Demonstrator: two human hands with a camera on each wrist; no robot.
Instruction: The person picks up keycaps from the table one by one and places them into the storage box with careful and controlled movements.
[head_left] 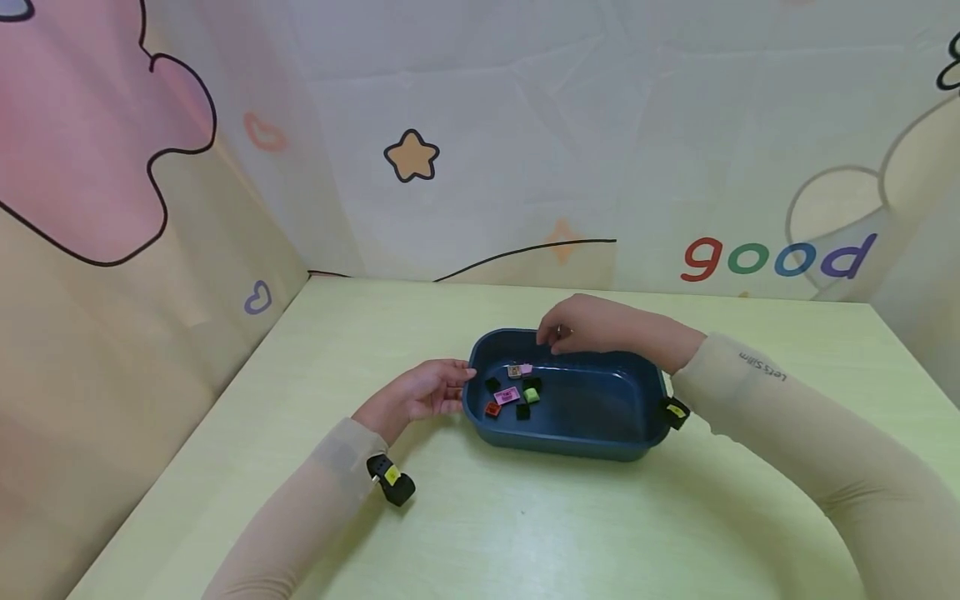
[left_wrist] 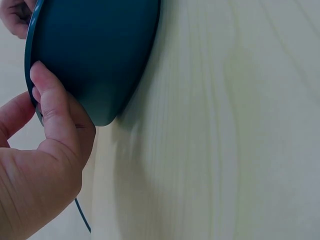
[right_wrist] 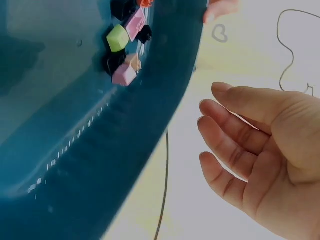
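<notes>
A dark blue oblong tub (head_left: pixel 592 448) with rounded corners stands on the table. My left hand (head_left: pixel 431 390) pinches its rim at the left end; in the left wrist view, thumb and fingers (left_wrist: pixel 56 117) meet at that rim. My right hand (head_left: pixel 588 323) is by the far rim, its fingers loosely bent. Nothing is between those fingers (right_wrist: pixel 227 125) in the right wrist view, where they are apart from the tub wall (right_wrist: pixel 165 75). Small blocky pieces lie in the tub's left part: a pink oblong one (head_left: pixel 507 396), a light green one (head_left: pixel 532 395), an orange-red one (head_left: pixel 492 409), and several black ones (head_left: pixel 522 412).
The pale wood-look table (head_left: pixel 480 533) spreads around the tub. Behind it hangs a printed cloth backdrop (head_left: pixel 510 167) with a star and the word "good". Each sleeve has a small black camera, one by the left wrist (head_left: pixel 391 480), one by the right (head_left: pixel 675 412).
</notes>
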